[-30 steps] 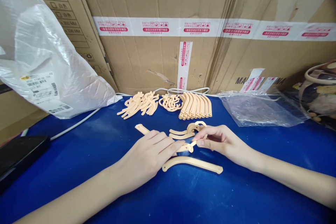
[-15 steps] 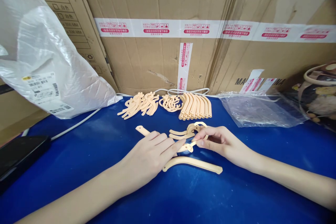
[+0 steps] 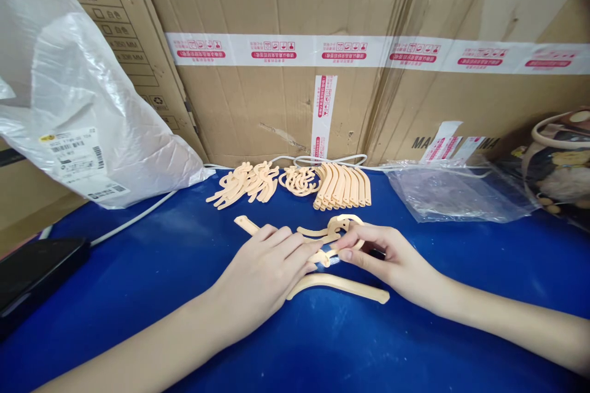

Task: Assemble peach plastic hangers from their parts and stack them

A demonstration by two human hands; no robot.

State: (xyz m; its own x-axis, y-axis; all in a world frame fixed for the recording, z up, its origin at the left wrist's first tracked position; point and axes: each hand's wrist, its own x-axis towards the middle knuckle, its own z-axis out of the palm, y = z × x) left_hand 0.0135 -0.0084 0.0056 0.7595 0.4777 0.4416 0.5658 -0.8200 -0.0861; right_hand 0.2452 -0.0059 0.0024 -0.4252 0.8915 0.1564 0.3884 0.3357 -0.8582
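My left hand (image 3: 270, 267) is closed over a beige plastic hanger arm (image 3: 246, 225), whose far end sticks out past the knuckles. In my right hand (image 3: 375, 252), thumb and forefinger pinch a curved beige hanger hook (image 3: 354, 218). The hook's lower end meets the arm's holed end (image 3: 325, 259) between both hands; whether they are joined I cannot tell. Just behind the fingers lie other curved hanger pieces (image 3: 310, 232), partly hidden. Nearer to me, a loose hanger arm (image 3: 343, 283) rests flat on the blue table (image 3: 322, 344).
At the back sit a pile of short curved pieces (image 3: 246, 183), a pile of hooks (image 3: 299, 181) and a neat stack of hanger arms (image 3: 345, 186). A clear plastic bag (image 3: 456, 193), a white parcel bag (image 3: 92, 86), a black device (image 3: 41, 279) and cardboard boxes (image 3: 276, 104) surround them.
Both hands have shifted slightly left. The held arm's end and the hook's lower end have turned a little against each other between my fingers.
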